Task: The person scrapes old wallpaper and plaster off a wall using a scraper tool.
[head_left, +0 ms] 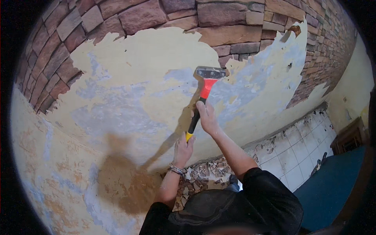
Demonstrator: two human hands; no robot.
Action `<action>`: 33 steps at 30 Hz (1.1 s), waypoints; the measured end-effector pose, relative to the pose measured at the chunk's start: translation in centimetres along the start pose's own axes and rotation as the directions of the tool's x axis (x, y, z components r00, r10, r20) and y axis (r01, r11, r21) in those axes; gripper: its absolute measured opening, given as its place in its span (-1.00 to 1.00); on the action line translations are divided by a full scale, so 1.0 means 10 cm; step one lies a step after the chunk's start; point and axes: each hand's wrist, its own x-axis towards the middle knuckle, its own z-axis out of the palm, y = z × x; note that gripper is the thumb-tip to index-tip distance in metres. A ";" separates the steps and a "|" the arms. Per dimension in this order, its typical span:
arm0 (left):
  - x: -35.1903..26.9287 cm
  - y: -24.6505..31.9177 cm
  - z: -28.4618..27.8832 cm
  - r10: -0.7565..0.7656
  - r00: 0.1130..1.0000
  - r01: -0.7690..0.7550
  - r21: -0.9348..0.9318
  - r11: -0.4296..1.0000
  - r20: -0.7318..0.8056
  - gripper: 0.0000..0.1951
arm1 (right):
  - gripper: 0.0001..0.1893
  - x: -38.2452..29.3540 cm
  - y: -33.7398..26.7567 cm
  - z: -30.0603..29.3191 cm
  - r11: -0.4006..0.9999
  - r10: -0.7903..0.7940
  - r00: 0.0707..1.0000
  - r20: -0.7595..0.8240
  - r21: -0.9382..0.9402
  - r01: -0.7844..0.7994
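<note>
Both hands grip a long-handled wall scraper point(207, 88) with a wide metal blade head, a red neck, a black grip and a yellow end. My right hand point(208, 116) is wrapped around the upper part of the grip. Lower down, my left hand point(183, 148), with a bracelet at its wrist, closes around the yellow end. The blade lies at the wall, beside the torn lower edge of stone-patterned wallpaper point(229, 35). Cream wall with bluish-grey patches point(117, 108) shows below and around it. A curled strip of paper point(289, 33) hangs loose at the upper right.
Torn wallpaper scraps point(205, 173) litter the floor at the wall's foot. White floor tiles point(293, 155) run along the wall to the right. A blue surface point(332, 182) stands at the lower right, near a brown wooden object point(349, 138). A side wall point(58, 173) adjoins at left.
</note>
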 end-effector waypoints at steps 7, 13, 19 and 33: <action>-0.72 -0.23 0.45 -0.048 0.998 0.053 -0.151 0.987 0.036 -0.63 | -0.60 -0.42 0.37 0.01 0.983 0.182 0.982 0.059 -0.025 -0.181; 0.41 0.60 -0.03 -0.055 0.998 0.053 -0.219 0.974 -0.001 -0.68 | -0.64 0.50 -0.89 -0.07 0.871 -0.388 0.913 -0.126 -0.374 0.318; 0.04 0.47 0.14 0.054 0.984 -0.088 -0.195 0.977 -0.171 -0.70 | -0.65 0.31 -0.60 0.05 0.971 -0.188 0.980 -0.060 -0.160 0.176; -0.31 0.20 0.56 0.018 1.000 -0.024 -0.311 0.950 -0.023 -0.70 | -0.64 -0.10 0.01 -0.02 0.985 0.036 0.999 -0.025 -0.165 -0.040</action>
